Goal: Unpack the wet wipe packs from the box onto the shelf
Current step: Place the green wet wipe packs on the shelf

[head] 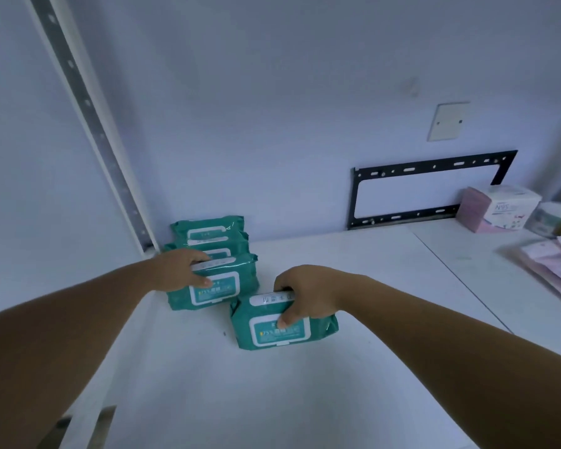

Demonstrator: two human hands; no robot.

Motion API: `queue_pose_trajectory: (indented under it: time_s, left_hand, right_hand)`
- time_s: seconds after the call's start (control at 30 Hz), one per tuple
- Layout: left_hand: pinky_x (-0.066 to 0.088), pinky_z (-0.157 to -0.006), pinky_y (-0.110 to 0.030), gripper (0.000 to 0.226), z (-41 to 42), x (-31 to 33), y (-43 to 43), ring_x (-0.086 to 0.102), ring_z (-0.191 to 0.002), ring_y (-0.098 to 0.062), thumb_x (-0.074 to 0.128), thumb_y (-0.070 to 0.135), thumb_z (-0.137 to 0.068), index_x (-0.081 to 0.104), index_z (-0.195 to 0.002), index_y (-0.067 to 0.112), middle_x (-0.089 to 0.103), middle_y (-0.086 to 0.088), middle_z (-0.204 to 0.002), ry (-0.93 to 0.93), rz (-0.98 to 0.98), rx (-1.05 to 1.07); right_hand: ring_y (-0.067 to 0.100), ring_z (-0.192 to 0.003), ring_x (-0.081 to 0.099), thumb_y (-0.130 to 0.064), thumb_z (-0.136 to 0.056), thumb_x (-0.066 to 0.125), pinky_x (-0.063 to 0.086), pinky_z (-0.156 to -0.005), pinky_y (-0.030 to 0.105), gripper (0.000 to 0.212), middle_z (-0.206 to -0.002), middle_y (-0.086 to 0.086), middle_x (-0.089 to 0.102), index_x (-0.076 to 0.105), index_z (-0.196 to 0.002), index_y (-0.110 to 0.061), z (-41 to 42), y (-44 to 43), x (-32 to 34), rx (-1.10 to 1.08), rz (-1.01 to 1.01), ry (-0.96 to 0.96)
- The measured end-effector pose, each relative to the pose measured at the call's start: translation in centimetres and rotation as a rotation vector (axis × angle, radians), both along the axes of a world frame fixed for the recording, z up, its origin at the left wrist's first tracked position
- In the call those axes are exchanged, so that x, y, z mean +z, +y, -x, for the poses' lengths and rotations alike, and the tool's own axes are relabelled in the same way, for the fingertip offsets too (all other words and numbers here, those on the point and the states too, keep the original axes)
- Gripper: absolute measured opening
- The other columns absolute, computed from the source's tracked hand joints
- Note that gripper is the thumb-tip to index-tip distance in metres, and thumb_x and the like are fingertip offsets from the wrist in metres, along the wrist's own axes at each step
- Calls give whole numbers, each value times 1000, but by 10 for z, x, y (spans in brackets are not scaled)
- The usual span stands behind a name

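Nearest me is the flat white shelf, and both my bare forearms reach out over it. My right hand is clamped on a teal plastic wet wipe pack: fingers curled over its top edge, thumb pressed against the front label. That pack stands on its long edge on the shelf, tipped a little, with its white-framed label facing me. I can read "75%" in yellow on it, but the characters on the white strip along its top are too blurred to make out. Just beyond and to the left, my left hand grips the front pack of the row the same way, fingers wrapped over the top and thumb on the face. This pack carries the same "75%" label and stands close beside the one in my right hand, though I cannot tell whether they touch. Behind it, two more teal packs stand upright one behind another, running back to the corner where a grey perforated metal upright meets the shelf. Farther right, on the pale wall, hangs a black slotted metal bracket frame, with a blank cream wall plate above it. At the far right of the shelf sits a white and pink carton marked "N95", with flat pink packets lying near it.
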State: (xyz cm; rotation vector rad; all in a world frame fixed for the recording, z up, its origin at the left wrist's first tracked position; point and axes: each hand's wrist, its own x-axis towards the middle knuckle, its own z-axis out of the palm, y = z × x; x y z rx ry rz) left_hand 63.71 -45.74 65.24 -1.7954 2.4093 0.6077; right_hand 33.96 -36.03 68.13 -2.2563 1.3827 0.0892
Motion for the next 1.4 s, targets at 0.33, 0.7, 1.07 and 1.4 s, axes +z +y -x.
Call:
queue_pose_trajectory:
  time_s: [0.33,0.7,1.07,1.4]
  left_hand:
    - [55,-91,-37,40,-33,-3,-28,66,-99,-11,79,42,-82,68,-119,32,68,11,-115,38,63,-30]
    - [52,-98,-34,39,-27,-12,-37,64,-108,-10,77,36,-85,67,-122,32,68,12,-122,69,125,93]
    - [49,-98,-39,40,-28,-17,-56,58,-109,-11,70,45,-88,66,-127,38,63,13,-118,-34,219,7]
    - [46,-94,-25,27,-24,-13,-50,60,-102,-9,54,25,-101,68,-124,25,68,6,-125,46,247,121]
  right_hand:
    - [22,-96,62,-43,-80,79,53,-81,36,38,-103,-2,66,63,-107,-21,-49,-48,-7,133,3,-9]
    - [23,-99,63,-47,-77,81,55,-88,42,49,-110,-2,66,61,-116,-23,-85,-76,-18,144,-75,-57]
    - [20,-94,61,-42,-81,79,47,-77,33,42,-103,-5,65,64,-114,-20,-104,-101,-28,180,-104,-85]
    - [22,-109,54,-56,-78,74,50,-96,42,54,-114,-1,62,62,-122,-29,-123,-116,-42,161,165,-28]
